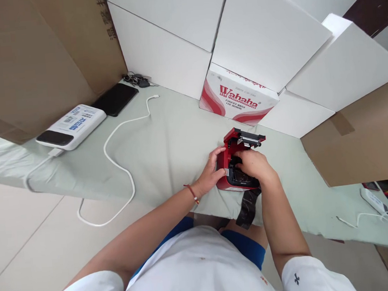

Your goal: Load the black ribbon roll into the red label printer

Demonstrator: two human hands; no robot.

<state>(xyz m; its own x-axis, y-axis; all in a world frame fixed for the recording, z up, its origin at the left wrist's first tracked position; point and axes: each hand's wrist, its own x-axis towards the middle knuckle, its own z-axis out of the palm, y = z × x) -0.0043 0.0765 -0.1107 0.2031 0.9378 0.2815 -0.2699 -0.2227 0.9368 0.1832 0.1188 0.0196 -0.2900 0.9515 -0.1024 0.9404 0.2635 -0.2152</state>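
Note:
A small red and black label printer (221,162) sits near the front edge of the cloth-covered table, its hinged lid (235,133) raised. Against the printer's left side presses my left hand (212,173), thumb at the near rim and fingers around the side wall. My right hand (254,162) reaches into the open compartment from the right, with bent fingers partly hidden inside. What those fingers pinch, if anything, I cannot make out. A glossy black strip (249,209) hangs from the printer's front over the table edge toward my lap.
White boxes (265,30) and a Wahaha carton (239,97) stack up behind the printer. Cardboard boxes (363,135) flank both sides. At left lie a white power bank (76,124), a white cable (129,173), a black phone (117,99) and keys (139,80).

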